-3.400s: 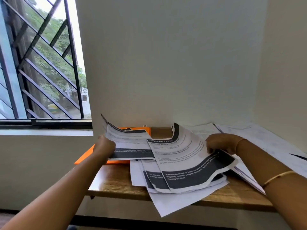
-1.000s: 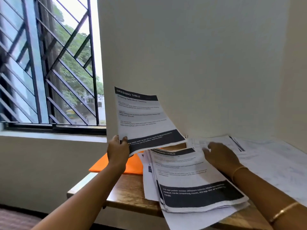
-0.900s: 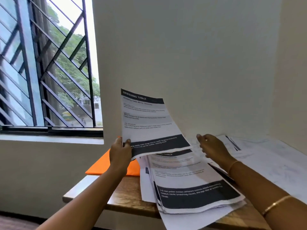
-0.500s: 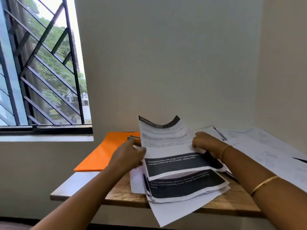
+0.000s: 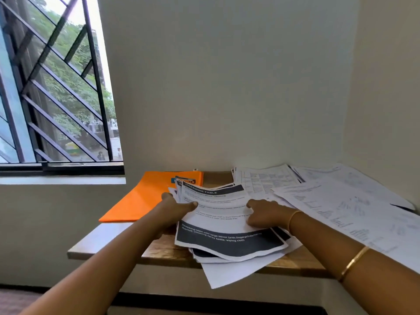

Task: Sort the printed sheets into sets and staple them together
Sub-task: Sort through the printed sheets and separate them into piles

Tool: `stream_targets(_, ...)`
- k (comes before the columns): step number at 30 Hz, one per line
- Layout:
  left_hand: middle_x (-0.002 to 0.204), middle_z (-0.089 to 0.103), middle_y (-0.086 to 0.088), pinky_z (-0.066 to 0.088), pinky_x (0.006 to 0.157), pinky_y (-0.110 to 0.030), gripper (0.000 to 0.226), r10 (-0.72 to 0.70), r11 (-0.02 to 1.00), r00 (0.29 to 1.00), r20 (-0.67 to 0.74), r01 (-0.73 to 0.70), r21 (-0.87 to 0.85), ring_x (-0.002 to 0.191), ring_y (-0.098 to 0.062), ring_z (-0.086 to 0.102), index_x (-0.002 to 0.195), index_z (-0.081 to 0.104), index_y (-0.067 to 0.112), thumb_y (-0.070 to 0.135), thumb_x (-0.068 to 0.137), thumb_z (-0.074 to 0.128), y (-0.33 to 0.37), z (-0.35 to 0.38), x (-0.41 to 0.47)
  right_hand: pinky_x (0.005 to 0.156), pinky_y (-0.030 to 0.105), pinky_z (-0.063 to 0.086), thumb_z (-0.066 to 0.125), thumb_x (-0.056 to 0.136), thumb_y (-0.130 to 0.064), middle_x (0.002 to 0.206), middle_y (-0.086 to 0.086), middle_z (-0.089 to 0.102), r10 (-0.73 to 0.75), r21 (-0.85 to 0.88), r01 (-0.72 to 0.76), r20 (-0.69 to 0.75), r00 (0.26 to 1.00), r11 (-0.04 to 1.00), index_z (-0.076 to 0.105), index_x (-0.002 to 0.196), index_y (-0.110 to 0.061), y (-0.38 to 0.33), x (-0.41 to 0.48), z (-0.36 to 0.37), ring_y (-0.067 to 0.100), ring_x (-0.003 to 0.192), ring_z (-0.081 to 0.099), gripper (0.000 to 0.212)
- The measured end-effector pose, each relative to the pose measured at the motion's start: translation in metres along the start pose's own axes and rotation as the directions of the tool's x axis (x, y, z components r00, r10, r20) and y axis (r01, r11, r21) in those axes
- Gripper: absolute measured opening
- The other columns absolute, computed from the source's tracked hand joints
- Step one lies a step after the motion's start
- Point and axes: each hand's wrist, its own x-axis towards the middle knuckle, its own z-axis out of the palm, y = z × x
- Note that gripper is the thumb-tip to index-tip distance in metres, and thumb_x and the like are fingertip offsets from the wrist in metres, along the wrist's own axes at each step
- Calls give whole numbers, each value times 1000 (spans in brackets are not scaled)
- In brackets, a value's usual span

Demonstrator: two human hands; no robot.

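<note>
A stack of printed sheets (image 5: 225,221) with black bands and the heading "DRESSING TABLE" lies on the wooden table (image 5: 168,248), hanging a little over its front edge. My left hand (image 5: 176,206) grips the stack's left edge, thumb on top of the top sheet. My right hand (image 5: 264,212) grips the right edge with curled fingers on the top sheet. More white sheets (image 5: 336,201) with tables and charts spread across the right of the table. No stapler can be made out.
An orange folder (image 5: 150,196) lies at the table's back left, jutting past the left edge. The table sits in a corner between two cream walls. A barred window (image 5: 54,92) is on the left.
My left hand brought the raised "DRESSING TABLE" sheet down onto the stack. Both hands now hold the stack's sides on the table.
</note>
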Motion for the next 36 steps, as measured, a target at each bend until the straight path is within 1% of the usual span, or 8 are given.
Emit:
stream_targets(3, 112, 53, -17, 53, 83, -48, 78, -7, 997, 1000, -10, 6, -79, 101, -36, 58, 141, 8, 15, 10, 87, 65, 2, 4, 1, 101, 36, 41, 47, 91, -29, 140, 8, 46, -61, 18, 62, -32, 998, 998, 35, 140, -18, -4, -3, 2, 25, 123, 46, 51)
stream_targets(8, 94, 51, -6, 52, 68, -41, 71, 108, 989, 991, -73, -115, -94, 89, -30, 56, 144, 13, 19, -4, 90, 53, 7, 5, -1, 96, 32, 44, 53, 91, -24, 134, 10, 50, -103, 288, 137, -128, 986, 948, 31, 141, -18, -3, -5, 3, 24, 116, 52, 55)
stream_targets(15, 104, 56, -4, 51, 68, -23, 55, 389, 914, 873, -294, -406, 2, 79, -14, 52, 136, 31, 13, -6, 88, 52, 30, -14, -6, 84, 35, 52, 59, 92, -17, 131, 14, 51, 65, 925, 94, -126, 990, 369, 27, 142, -9, -11, 7, -24, 26, 105, 57, 60)
stream_targets(19, 108, 56, -1, 52, 77, -34, 51, 463, 863, 817, -344, -504, -34, 94, -20, 57, 130, 32, 21, -4, 90, 51, 37, -21, -5, 78, 39, 54, 54, 91, 0, 103, 16, 63, 11, 985, 148, -150, 989, 91, 55, 104, -2, -21, 10, -50, 27, 83, 63, 12)
stream_targets(23, 98, 53, 8, 49, 65, -22, 44, 554, 781, 740, -382, -621, -69, 83, -6, 55, 126, 33, 19, -2, 91, 51, 47, -21, 0, 93, 39, 49, 55, 88, 4, 117, 16, 62, 127, 916, 345, -374, 919, 205, 58, 113, -2, -22, 10, -74, 29, 99, 60, 25)
stream_targets(27, 113, 57, -5, 56, 79, -42, 48, 607, 722, 694, -387, -685, -95, 97, -23, 61, 126, 30, 22, 2, 90, 55, 60, -18, 7, 91, 32, 47, 53, 91, 0, 113, 7, 62, 160, 845, 482, -522, 838, 229, 58, 117, -9, -15, -1, -89, 23, 102, 58, 27)
stream_targets(33, 109, 60, -1, 55, 82, -42, 54, 586, 742, 762, -275, -641, -196, 94, -22, 63, 122, 31, 28, 19, 84, 69, 47, 7, 14, 89, 41, 52, 55, 93, -12, 118, 8, 62, 146, 860, 449, -489, 860, 242, 51, 124, -13, 11, -14, -66, 26, 104, 61, 31)
stream_targets(36, 103, 60, 4, 54, 70, -24, 45, 584, 742, 762, -281, -641, -197, 85, -7, 60, 123, 37, 20, 17, 88, 65, 37, 26, 14, 83, 38, 52, 52, 94, -11, 113, 7, 62, 203, 857, 428, -491, 847, 286, 52, 115, -16, 16, -17, -57, 25, 100, 61, 21)
